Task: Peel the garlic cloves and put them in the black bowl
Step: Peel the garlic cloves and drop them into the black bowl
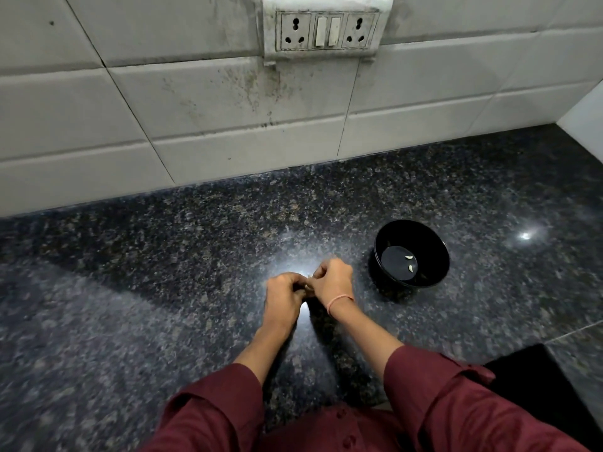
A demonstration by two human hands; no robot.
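My left hand (283, 296) and my right hand (332, 280) meet over the dark granite counter, fingers curled together around a small garlic clove (308, 286) that is mostly hidden between them. The black bowl (378, 256) stands on the counter just right of my right hand. Two pale peeled cloves (410, 262) lie on its bottom. A thin pink band circles my right wrist.
The speckled granite counter (163, 272) runs back to a white tiled wall with a socket and switch panel (326, 27). A dark flat object (538, 386) lies at the front right edge. A white surface (587, 109) rises at the far right.
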